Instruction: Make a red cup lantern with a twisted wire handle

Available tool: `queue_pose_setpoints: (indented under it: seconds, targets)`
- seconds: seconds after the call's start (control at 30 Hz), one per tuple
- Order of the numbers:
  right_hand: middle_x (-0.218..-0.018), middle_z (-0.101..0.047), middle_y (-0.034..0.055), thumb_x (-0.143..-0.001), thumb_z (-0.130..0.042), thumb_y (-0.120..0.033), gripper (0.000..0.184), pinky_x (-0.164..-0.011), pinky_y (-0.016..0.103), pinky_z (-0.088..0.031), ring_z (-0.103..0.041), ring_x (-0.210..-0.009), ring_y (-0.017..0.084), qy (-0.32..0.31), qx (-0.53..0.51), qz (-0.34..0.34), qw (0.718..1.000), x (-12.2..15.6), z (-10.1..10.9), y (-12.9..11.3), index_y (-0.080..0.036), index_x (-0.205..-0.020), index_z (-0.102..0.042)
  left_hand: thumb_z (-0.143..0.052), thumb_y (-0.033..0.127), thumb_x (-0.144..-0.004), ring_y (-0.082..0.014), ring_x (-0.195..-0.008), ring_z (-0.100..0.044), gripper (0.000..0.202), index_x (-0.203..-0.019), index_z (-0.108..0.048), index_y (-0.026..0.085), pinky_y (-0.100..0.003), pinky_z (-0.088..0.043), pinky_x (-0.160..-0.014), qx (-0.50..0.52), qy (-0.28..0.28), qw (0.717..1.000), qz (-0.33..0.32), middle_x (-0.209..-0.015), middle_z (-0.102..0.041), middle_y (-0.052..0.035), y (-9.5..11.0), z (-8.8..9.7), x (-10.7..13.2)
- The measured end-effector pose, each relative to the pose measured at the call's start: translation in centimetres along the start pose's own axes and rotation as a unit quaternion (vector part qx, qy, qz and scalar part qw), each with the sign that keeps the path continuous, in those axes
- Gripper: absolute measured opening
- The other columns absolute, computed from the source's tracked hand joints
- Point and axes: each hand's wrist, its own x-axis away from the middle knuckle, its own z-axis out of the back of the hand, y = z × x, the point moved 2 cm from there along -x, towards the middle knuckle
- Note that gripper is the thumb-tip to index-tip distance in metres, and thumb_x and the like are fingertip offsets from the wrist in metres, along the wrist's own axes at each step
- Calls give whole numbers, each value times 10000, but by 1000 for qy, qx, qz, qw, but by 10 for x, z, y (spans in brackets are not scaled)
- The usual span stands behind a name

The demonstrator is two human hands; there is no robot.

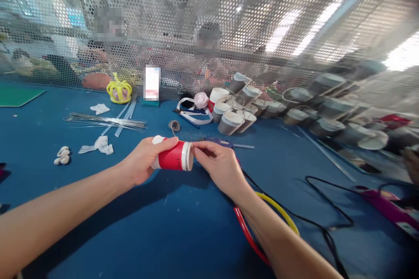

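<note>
A red and white paper cup [170, 157] lies on its side in the air above the blue table, its thick white rim facing right. My left hand [144, 160] is wrapped round the cup's left end, thumb along the top. At the rim, the fingers of my right hand [218, 163] are pinched together and touch its edge. Whether a small piece is between those fingertips is hidden. Behind my right hand lies a partly covered blue-purple tool [225, 141], with a clear stick [245, 146] poking out to the right.
Several grey-and-white cups [231, 121] are heaped at the back right, before a perforated metal screen [183, 17]. Thin metal wires [108, 121], shells [62, 155] and a yellow basket [119, 90] lie left. A phone [152, 83] stands behind. Black cable [330, 200] crosses the right side.
</note>
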Motion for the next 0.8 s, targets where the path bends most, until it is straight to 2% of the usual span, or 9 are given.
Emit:
queue_pose_setpoints:
  seconds: [0.1, 0.27, 0.4, 0.57, 0.67, 0.73, 0.8]
  targets:
    - [-805, -692, 41, -707, -563, -271, 176, -622, 288, -479, -620, -707, 173, 21, -27, -33, 999, -2, -1, 6, -173, -800, -676, -699, 337, -608, -94, -520, -527, 281, -727, -613, 97, -216, -410, -519, -21, -34, 999, -13, -601, -612, -20, 0, 0, 1]
    - [-734, -689, 44, -692, -572, -311, 224, -602, 296, -473, -612, -644, 169, 39, -72, -73, 994, -6, -1, 13, -164, -825, -678, -728, 250, -581, -126, -690, -579, 324, -867, -637, 130, -244, -442, -674, -77, -62, 992, -84, -801, -669, -44, 2, 2, 2]
    - [-744, -690, 33, -697, -570, -306, 212, -630, 296, -471, -611, -683, 173, 35, -60, -53, 996, -5, -1, 11, -177, -820, -685, -723, 258, -590, -113, -657, -572, 293, -843, -660, 123, -236, -442, -655, -62, -91, 992, -57, -781, -671, -45, -3, 0, 2]
    - [-766, -682, 34, -716, -561, -302, 207, -660, 301, -472, -606, -711, 175, 11, -58, -41, 997, -4, -3, 11, -176, -829, -679, -715, 268, -607, -104, -613, -572, 241, -787, -666, 117, -232, -450, -630, -24, -81, 995, -52, -709, -668, -34, -7, -1, 3]
    - [-720, -662, 28, -759, -514, -304, 273, -635, 297, -474, -599, -656, 158, -27, -60, -29, 997, -4, -1, 11, -166, -960, -637, -716, 261, -608, -110, -624, -583, 240, -792, -665, 116, -234, -455, -638, -24, -69, 996, -57, -707, -675, -35, -7, -1, 3]
    - [-698, -645, 24, -777, -496, -298, 321, -626, 291, -472, -591, -637, 151, -9, -25, -6, 1000, -4, 3, 8, -156, -1053, -579, -712, 258, -611, -118, -647, -589, 253, -812, -664, 112, -236, -456, -656, -33, -50, 996, -71, -731, -683, -44, -6, -1, 3]
    - [-722, -639, 38, -781, -502, -302, 281, -632, 285, -469, -591, -652, 154, 42, 30, 29, 998, -1, 9, 3, -150, -1004, -579, -704, 257, -619, -124, -667, -592, 264, -835, -662, 110, -237, -457, -670, -45, -29, 995, -87, -760, -689, -51, -5, 0, 2]
